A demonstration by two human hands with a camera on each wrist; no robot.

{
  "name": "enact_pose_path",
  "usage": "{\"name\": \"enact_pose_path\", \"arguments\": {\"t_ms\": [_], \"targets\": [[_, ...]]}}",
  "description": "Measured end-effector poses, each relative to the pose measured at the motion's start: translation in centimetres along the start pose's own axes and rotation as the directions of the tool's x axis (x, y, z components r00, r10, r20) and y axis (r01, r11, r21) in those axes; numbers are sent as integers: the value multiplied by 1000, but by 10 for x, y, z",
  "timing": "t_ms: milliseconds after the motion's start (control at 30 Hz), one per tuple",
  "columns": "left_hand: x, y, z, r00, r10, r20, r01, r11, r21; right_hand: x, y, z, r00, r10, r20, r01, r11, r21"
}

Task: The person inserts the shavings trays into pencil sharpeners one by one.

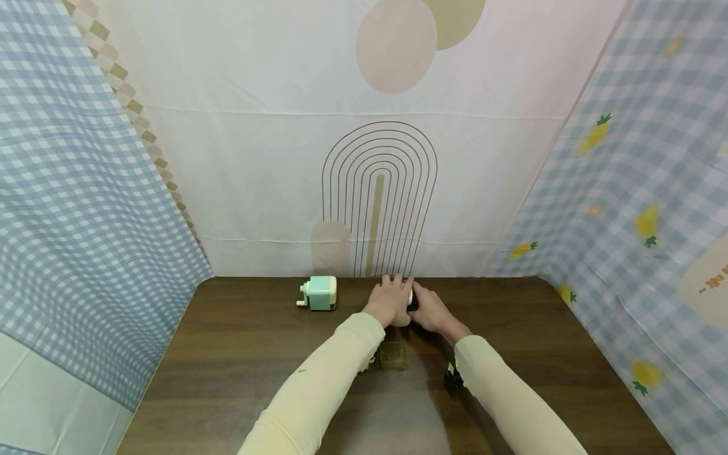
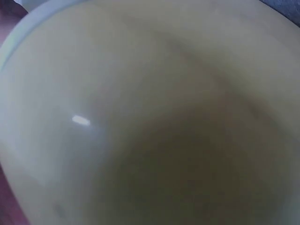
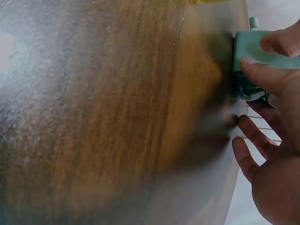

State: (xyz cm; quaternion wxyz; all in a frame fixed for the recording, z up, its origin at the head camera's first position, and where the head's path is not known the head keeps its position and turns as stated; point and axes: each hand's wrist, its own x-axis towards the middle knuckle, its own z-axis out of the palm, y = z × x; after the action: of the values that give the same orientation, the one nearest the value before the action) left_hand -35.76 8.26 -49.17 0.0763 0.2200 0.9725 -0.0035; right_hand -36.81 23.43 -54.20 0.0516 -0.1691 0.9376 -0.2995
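Note:
At the back of the table, both hands are close together around a boxy green object (image 3: pixel 253 51) with a dark lower part. Its full shape is hidden; only white and black bits show between the hands in the head view. My left hand (image 1: pixel 390 302) lies over it from the left, fingers stretched across and thumb on its near face. From the right, my right hand (image 1: pixel 433 308) holds it, the thumb (image 3: pixel 262 75) pressed on the green face and the other fingers bent below. The left wrist view is filled by a blurred pale surface.
A mint-green crank pencil sharpener (image 1: pixel 322 293) stands at the back left. Nearer me lies a translucent yellow box (image 1: pixel 394 356), beside small pale items partly under the left sleeve. A black-and-yellow item (image 1: pixel 452 376) lies by the right sleeve. A white cloth (image 1: pixel 256 189) hangs behind the table.

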Motion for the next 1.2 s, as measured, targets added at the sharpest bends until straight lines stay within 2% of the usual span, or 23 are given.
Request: {"name": "enact_pose_path", "arguments": {"t_ms": [267, 467, 667, 833, 933, 1033, 1200], "targets": [[1, -4, -2, 1000, 16, 20, -16, 999, -33, 1, -2, -2, 1000, 0, 22, -1, 1000, 6], [0, -8, -8, 998, 36, 47, -31, 996, -88, 3, -3, -3, 999, 19, 39, -19, 1000, 0], [-2, -12, -10, 996, 76, 48, -68, 985, -157, 5, -3, -6, 999, 7, 35, -6, 1000, -30], [-8, -21, -16, 993, 120, 16, -112, 961, -254, 5, -6, -11, 998, 4, 68, 0, 998, -68], [-13, -27, -23, 990, 139, -22, -140, 952, -273, 4, -10, -16, 997, 1, 83, 7, 995, -98], [-19, -34, -32, 989, 141, -54, -150, 954, -260, 3, -16, -23, 995, -17, 97, 30, 992, -127], [-30, -51, -46, 991, 101, -91, -121, 961, -249, 1, -30, -39, 993, -37, 111, 58, 980, -192]]}}
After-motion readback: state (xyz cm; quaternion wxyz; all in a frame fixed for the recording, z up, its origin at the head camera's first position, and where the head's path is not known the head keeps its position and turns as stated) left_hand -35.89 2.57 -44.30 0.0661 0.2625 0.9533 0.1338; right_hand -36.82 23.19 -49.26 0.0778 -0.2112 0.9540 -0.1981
